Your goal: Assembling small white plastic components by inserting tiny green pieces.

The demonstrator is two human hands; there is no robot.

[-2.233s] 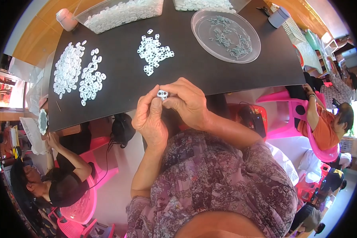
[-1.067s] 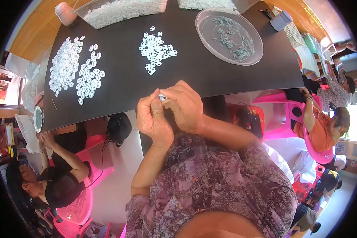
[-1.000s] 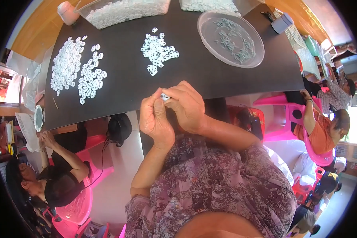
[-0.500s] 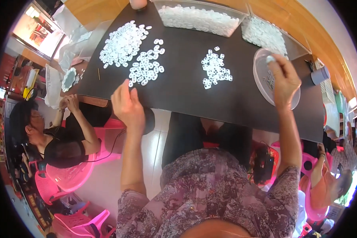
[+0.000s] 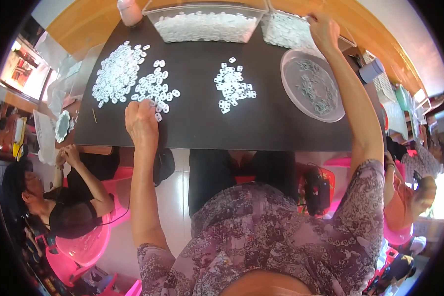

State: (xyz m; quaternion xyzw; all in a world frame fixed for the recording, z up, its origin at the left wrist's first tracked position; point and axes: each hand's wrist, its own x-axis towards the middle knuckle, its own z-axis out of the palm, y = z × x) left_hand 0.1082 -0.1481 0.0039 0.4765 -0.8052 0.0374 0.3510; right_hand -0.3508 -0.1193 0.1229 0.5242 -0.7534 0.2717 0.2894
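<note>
My left hand [image 5: 142, 121] is at the near edge of a small pile of white oval pieces with dark holes [image 5: 155, 88]. Its fingers are curled closed against the pieces, and what they pinch is hidden. My right hand [image 5: 324, 32] is stretched far forward over a clear bin of whitish pieces [image 5: 283, 30]. Those fingers are drawn together at the bin, and anything in them is too small to make out. Below my right forearm lies a shallow round clear dish [image 5: 293, 96] with small grey-green slim parts scattered in it.
A larger pile of white oval pieces [image 5: 116, 74] lies left on the dark table [image 5: 197, 121]. Square-looking white pieces [image 5: 234, 86] form a middle heap. Behind stand a larger filled clear bin [image 5: 204, 29] and a pinkish bottle [image 5: 129, 12]. A grey cylinder [image 5: 371, 71] stands right. People sit on both sides.
My right hand has moved from above the round dish, with a whitish piece at its fingertips, forward to the right bin. My left fingers have curled down to the small pile. The view has shifted.
</note>
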